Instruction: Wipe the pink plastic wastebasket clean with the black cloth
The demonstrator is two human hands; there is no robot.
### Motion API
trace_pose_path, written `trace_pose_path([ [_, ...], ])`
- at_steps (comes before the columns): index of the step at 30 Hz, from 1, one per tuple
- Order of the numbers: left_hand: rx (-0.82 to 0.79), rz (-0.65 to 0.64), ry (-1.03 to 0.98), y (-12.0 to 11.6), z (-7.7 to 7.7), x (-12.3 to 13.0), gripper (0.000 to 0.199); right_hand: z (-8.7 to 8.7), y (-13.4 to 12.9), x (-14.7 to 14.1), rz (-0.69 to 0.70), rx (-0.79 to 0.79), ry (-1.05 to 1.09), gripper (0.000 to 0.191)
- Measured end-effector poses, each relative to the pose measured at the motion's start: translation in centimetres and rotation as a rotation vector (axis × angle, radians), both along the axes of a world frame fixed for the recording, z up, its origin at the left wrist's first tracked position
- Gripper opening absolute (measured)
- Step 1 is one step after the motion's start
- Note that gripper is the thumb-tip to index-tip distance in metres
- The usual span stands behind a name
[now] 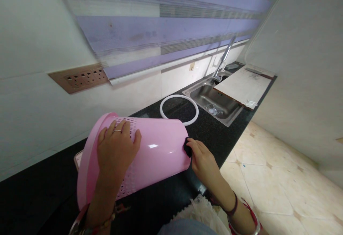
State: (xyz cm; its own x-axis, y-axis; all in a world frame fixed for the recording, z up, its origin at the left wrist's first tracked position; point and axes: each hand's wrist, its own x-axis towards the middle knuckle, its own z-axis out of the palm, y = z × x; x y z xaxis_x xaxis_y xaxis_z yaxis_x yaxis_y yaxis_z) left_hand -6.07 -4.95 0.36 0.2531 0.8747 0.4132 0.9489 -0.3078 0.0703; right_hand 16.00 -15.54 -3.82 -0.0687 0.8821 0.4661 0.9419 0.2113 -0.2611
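A pink plastic bin (160, 142) with a perforated band lies on its side on the dark countertop, its wide rim to the left. My left hand (118, 149) rests on its upper side near the rim, fingers spread over the holes, a ring on one finger. My right hand (205, 158) pinches a small black pad or cloth (187, 147) against the edge of the bin's base. Its exact kind cannot be made out. Beyond the bin, a white ring (196, 115) lies flat on the counter.
Farther along the black counter (211, 138) is a steel sink (227, 115) with a faucet (223, 59). A white board (246, 84) partly covers the sink. A socket panel (80, 78) and a purple striped blind (171, 31) are on the wall. Tiled floor (262, 177) shows at right.
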Motion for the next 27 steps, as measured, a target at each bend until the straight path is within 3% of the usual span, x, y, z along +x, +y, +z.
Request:
trace_pose_path([
  [10, -0.057, 0.021, -0.042, 0.2, 0.3, 0.2, 0.046, -0.7, -2.3, -0.5, -0.003, 0.003, 0.000, 0.041],
  [18, -0.033, 0.012, 0.014, 0.2, 0.3, 0.1, 0.046, -1.6, -2.3, -0.4, -0.013, 0.009, 0.036, 0.043],
  [27, 0.023, -0.002, 0.054, 0.3, 0.1, -0.1, 0.044, -1.0, -1.7, -0.6, -0.025, -0.016, 0.031, 0.043],
])
